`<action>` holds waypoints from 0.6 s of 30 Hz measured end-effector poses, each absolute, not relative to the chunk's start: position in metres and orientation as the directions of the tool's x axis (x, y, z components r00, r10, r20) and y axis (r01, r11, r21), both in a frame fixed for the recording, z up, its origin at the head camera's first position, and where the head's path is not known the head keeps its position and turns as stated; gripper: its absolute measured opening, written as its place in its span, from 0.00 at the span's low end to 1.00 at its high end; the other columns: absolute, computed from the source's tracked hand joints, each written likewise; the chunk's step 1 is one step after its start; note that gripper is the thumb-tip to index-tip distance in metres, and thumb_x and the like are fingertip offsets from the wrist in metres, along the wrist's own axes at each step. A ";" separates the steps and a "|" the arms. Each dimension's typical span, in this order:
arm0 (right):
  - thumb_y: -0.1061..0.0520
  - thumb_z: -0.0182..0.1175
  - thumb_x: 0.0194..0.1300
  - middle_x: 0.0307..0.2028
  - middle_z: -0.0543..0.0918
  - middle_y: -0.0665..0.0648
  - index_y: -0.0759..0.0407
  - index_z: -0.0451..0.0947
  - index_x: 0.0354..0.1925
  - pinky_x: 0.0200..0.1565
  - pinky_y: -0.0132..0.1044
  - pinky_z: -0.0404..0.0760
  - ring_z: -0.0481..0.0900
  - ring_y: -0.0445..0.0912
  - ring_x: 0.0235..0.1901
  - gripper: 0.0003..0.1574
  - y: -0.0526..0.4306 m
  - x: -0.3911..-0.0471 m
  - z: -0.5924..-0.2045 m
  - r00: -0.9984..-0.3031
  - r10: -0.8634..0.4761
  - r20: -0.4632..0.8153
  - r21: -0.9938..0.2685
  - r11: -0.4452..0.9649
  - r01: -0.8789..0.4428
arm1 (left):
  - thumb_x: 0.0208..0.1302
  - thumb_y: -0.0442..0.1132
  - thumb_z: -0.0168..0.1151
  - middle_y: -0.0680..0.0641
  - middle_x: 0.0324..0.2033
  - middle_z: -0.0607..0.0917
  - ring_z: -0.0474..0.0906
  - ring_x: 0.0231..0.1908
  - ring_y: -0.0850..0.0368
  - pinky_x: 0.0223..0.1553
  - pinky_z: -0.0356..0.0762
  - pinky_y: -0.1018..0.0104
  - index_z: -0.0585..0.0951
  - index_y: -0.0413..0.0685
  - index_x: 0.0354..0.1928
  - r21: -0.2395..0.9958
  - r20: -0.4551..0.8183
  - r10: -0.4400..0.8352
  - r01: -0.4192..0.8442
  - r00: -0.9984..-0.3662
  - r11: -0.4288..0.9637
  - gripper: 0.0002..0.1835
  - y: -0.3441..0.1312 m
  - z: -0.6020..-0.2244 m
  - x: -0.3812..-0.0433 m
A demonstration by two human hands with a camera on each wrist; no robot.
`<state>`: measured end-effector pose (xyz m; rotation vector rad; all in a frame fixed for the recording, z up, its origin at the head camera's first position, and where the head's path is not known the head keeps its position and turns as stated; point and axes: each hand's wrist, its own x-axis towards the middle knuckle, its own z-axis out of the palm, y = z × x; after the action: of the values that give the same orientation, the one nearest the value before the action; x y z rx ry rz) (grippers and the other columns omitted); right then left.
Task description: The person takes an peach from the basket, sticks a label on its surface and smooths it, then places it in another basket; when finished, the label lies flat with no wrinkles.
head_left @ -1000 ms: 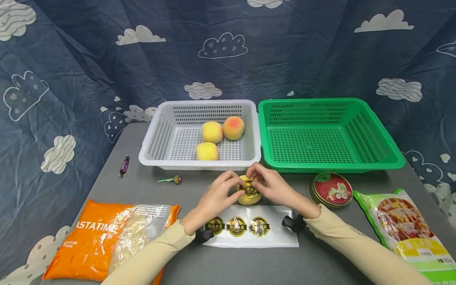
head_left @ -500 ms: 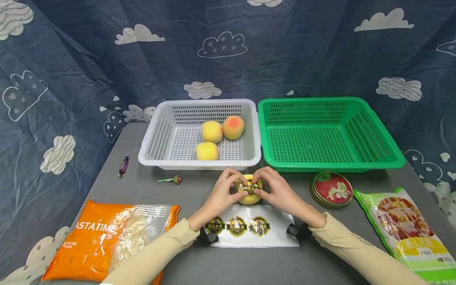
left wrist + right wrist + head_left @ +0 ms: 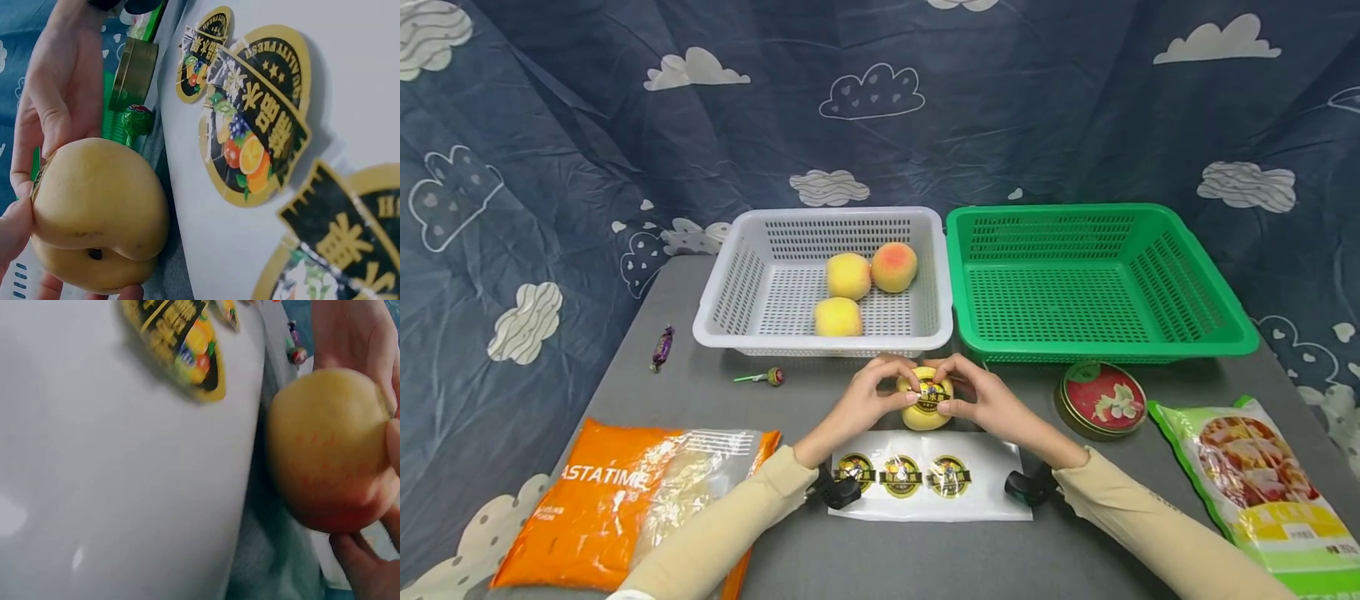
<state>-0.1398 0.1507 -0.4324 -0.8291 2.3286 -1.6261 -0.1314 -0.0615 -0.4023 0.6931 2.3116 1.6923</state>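
Between both hands a yellow peach (image 3: 925, 418) rests on the grey table, with a black-and-gold round sticker (image 3: 932, 395) on its top. From the left, my left hand (image 3: 867, 402) curls around it, thumb at the sticker's edge. My right hand (image 3: 988, 407) holds the other side, its thumb and fingertip also at the sticker. The left wrist view shows the peach (image 3: 100, 200) from its dimpled side, while its reddish side (image 3: 331, 450) faces the right wrist camera. Just in front lies a white sheet (image 3: 1000, 500) bearing several matching stickers.
Behind the hands stand a white basket (image 3: 820, 342) with three peaches and a green basket (image 3: 1105, 350). A lollipop (image 3: 773, 377), a wrapped candy (image 3: 662, 348) and an orange bag (image 3: 587, 508) lie left. A red round tin (image 3: 1101, 398) and a green food bag (image 3: 1262, 492) lie right.
My right hand has moved down and its thumb now meets the sticker's right side. My left hand's fingers have drawn in around the peach. The sticker lies flatter on the peach.
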 end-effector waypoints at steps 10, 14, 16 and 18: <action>0.64 0.63 0.54 0.59 0.65 0.67 0.64 0.65 0.42 0.58 0.50 0.59 0.61 0.56 0.60 0.20 0.153 -0.141 -0.429 -0.830 -0.552 0.081 -0.966 0.161 -0.201 | 0.58 0.31 0.60 0.42 0.49 0.68 0.64 0.51 0.48 0.50 0.69 0.52 0.74 0.37 0.40 0.949 0.081 0.566 0.238 -0.820 0.208 0.09 -0.064 -0.402 -0.133; 0.61 0.68 0.49 0.58 0.68 0.64 0.61 0.65 0.41 0.57 0.46 0.64 0.66 0.55 0.57 0.24 0.148 -0.140 -0.428 -0.855 -0.513 0.078 -0.938 0.253 -0.238 | 0.53 0.30 0.64 0.42 0.47 0.67 0.66 0.49 0.49 0.46 0.73 0.56 0.74 0.37 0.37 0.952 0.081 0.570 0.232 -0.818 0.198 0.11 -0.063 -0.404 -0.137; 0.63 0.67 0.49 0.57 0.69 0.64 0.62 0.66 0.41 0.56 0.44 0.64 0.66 0.55 0.57 0.24 0.148 -0.140 -0.427 -0.860 -0.505 0.077 -0.940 0.251 -0.232 | 0.52 0.28 0.64 0.41 0.45 0.68 0.66 0.47 0.50 0.44 0.74 0.56 0.74 0.35 0.36 0.959 0.094 0.574 0.228 -0.813 0.167 0.11 -0.063 -0.406 -0.139; 0.67 0.66 0.49 0.57 0.68 0.66 0.64 0.65 0.41 0.57 0.45 0.63 0.65 0.55 0.57 0.22 0.150 -0.141 -0.428 -0.854 -0.515 0.073 -0.957 0.205 -0.206 | 0.51 0.27 0.64 0.40 0.44 0.70 0.66 0.47 0.52 0.46 0.72 0.53 0.75 0.33 0.36 0.962 0.113 0.574 0.233 -0.811 0.140 0.10 -0.065 -0.408 -0.141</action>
<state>-0.1413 0.1501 -0.4281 -0.6835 2.2195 -1.6968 -0.1411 -0.0646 -0.4078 0.7850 2.1386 1.7203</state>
